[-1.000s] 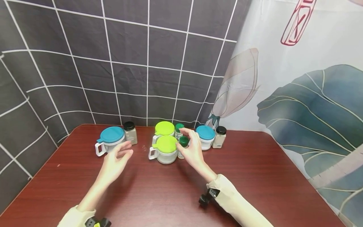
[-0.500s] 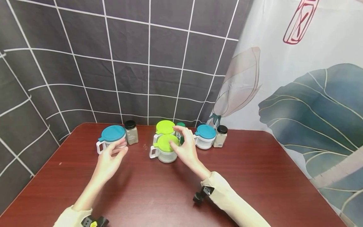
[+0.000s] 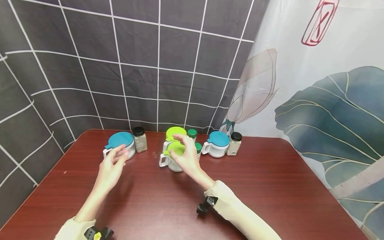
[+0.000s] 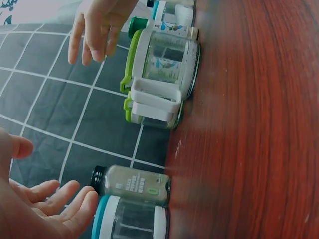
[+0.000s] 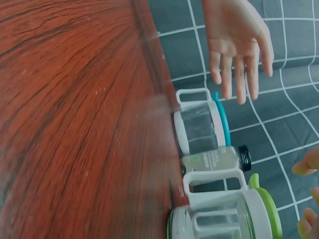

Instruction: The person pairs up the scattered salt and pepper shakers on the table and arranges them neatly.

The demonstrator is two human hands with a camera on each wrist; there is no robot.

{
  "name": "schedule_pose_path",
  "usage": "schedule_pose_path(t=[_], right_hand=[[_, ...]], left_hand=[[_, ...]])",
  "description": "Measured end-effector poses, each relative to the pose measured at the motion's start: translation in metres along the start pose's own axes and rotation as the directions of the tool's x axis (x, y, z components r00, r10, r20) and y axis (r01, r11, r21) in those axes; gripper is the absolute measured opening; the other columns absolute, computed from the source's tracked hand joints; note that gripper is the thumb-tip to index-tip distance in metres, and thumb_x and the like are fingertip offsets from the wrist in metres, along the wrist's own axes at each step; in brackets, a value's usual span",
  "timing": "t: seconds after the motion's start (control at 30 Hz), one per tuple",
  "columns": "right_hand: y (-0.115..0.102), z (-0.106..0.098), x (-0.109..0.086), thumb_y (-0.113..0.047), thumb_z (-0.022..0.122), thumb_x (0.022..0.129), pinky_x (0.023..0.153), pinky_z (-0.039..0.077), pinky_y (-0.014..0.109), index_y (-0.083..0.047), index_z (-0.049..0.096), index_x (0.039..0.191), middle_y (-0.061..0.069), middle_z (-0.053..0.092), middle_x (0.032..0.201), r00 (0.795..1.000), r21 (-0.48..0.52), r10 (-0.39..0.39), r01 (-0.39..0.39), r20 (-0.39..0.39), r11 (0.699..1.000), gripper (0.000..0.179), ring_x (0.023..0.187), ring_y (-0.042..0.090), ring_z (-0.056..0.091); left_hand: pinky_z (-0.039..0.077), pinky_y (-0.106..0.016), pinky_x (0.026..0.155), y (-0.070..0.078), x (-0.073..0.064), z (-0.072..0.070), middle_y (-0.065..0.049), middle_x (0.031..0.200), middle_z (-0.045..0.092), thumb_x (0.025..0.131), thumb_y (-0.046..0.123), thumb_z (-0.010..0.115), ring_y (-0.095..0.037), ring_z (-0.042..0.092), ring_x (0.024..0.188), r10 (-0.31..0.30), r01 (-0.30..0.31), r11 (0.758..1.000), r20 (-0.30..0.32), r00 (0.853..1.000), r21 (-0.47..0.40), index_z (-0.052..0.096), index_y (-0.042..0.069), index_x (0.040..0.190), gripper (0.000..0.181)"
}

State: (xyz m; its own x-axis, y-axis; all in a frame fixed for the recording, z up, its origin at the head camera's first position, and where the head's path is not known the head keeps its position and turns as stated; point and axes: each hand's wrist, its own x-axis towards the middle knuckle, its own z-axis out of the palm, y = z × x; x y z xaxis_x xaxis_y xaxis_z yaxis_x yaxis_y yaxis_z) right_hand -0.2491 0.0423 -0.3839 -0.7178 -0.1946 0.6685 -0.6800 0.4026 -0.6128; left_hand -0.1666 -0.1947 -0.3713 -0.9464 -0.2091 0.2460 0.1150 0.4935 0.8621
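Note:
My left hand [image 3: 110, 170] hovers with loosely bent fingers in front of the left blue-lidded jar [image 3: 121, 140], holding nothing. Beside that jar stands a black-capped seasoning bottle [image 3: 140, 140]. My right hand [image 3: 189, 159] is above the front green-lidded jar [image 3: 174, 164], partly covering its lid, fingers apart with nothing between them. Behind stands a second green-lidded jar [image 3: 174, 132]. Two green-capped bottles, one at the back [image 4: 137, 26] in the left wrist view, stand right of these jars. In the right wrist view, my left hand [image 5: 240, 42] hangs over the blue lid, apart from it.
A second blue-lidded jar [image 3: 217, 144] and another black-capped bottle [image 3: 234, 144] stand at the right. All of them are on a reddish-brown wooden table [image 3: 168, 206]. A dark grid-patterned cloth [image 3: 135, 66] and a pale floral cloth [image 3: 288, 60] hang behind.
Both hands have drifted left. The right hand has gone from beside the green-capped bottles to over the front green-lidded jar; the left hand now overlaps the left blue-lidded jar. The jars keep their places.

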Motion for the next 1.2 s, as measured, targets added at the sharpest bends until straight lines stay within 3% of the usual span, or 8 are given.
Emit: schedule_pose_path(t=[0.07,0.13,0.3,0.37,0.87,0.97,1.13,1.2], right_hand=[[-0.002,0.003,0.0,-0.004,0.076,0.072,0.096,0.048,0.034,-0.006,0.06,0.12,0.009,0.066,0.115,1.0,0.0,0.015,-0.015,0.016,1.0,0.051,0.108,0.023,0.056],[-0.003,0.006,0.001,-0.004,0.077,0.072,0.097,0.046,0.034,-0.007,0.059,0.12,0.008,0.066,0.116,0.999,-0.003,0.027,-0.027,0.033,1.0,0.051,0.11,0.022,0.056],[-0.006,0.009,0.005,-0.005,0.077,0.072,0.099,0.046,0.036,-0.006,0.059,0.121,0.009,0.066,0.118,0.998,-0.001,0.028,-0.028,0.052,1.0,0.052,0.113,0.023,0.056],[-0.008,0.012,0.006,-0.004,0.077,0.073,0.099,0.046,0.036,-0.006,0.058,0.121,0.009,0.066,0.118,0.998,0.0,0.025,-0.025,0.054,1.0,0.052,0.113,0.024,0.056],[-0.018,0.029,0.016,-0.005,0.076,0.076,0.1,0.044,0.031,-0.009,0.055,0.125,0.008,0.065,0.12,0.993,0.005,0.055,-0.056,0.108,0.998,0.053,0.116,0.02,0.055],[-0.02,0.032,0.017,-0.005,0.076,0.076,0.1,0.045,0.031,-0.009,0.055,0.125,0.007,0.064,0.12,0.993,0.015,0.046,-0.048,0.107,0.999,0.053,0.116,0.02,0.056],[-0.023,0.035,0.019,-0.003,0.076,0.076,0.101,0.045,0.033,-0.008,0.055,0.124,0.009,0.064,0.12,0.993,0.044,0.05,-0.056,0.11,0.998,0.052,0.115,0.022,0.057],[-0.024,0.037,0.02,-0.003,0.076,0.076,0.101,0.045,0.034,-0.008,0.055,0.124,0.009,0.064,0.12,0.992,0.049,0.059,-0.065,0.115,0.997,0.052,0.115,0.023,0.057]], left_hand=[[0.039,0.003,0.073,-0.001,0.001,-0.002,-0.022,0.131,0.058,0.1,0.027,0.049,0.029,0.042,0.084,0.006,-0.006,1.0,-0.002,1.0,0.011,0.046,0.003,0.14,0.047],[0.037,0.003,0.075,-0.001,0.002,-0.004,-0.021,0.132,0.059,0.1,0.029,0.049,0.017,0.056,0.092,0.012,-0.011,0.999,-0.007,1.0,0.04,0.046,0.003,0.14,0.047],[0.032,0.004,0.079,-0.004,0.004,-0.008,-0.019,0.13,0.06,0.099,0.03,0.051,0.019,0.053,0.095,0.027,-0.025,0.997,-0.033,0.999,0.071,0.048,0.003,0.138,0.047],[0.031,0.005,0.08,-0.005,0.005,-0.009,-0.02,0.13,0.061,0.098,0.028,0.052,0.032,0.038,0.087,0.036,-0.033,0.998,-0.044,0.998,0.057,0.049,0.002,0.137,0.047],[0.03,0.005,0.08,-0.007,0.008,-0.017,-0.018,0.136,0.056,0.098,0.032,0.051,0.032,0.036,0.088,-0.021,0.024,0.999,-0.072,0.997,0.045,0.048,0.004,0.139,0.049],[0.036,-0.004,0.087,-0.006,0.009,-0.019,-0.017,0.138,0.055,0.098,0.034,0.051,0.032,0.036,0.089,-0.033,0.037,0.998,-0.075,0.997,0.053,0.048,0.006,0.139,0.05],[0.04,-0.043,0.104,-0.007,0.01,-0.022,-0.017,0.138,0.055,0.098,0.033,0.051,0.034,0.035,0.087,-0.03,0.034,0.998,-0.087,0.996,0.048,0.048,0.005,0.139,0.05],[0.042,-0.038,0.103,-0.008,0.01,-0.024,-0.017,0.137,0.055,0.098,0.033,0.051,0.034,0.035,0.086,-0.027,0.032,0.998,-0.093,0.995,0.049,0.048,0.005,0.139,0.049]])
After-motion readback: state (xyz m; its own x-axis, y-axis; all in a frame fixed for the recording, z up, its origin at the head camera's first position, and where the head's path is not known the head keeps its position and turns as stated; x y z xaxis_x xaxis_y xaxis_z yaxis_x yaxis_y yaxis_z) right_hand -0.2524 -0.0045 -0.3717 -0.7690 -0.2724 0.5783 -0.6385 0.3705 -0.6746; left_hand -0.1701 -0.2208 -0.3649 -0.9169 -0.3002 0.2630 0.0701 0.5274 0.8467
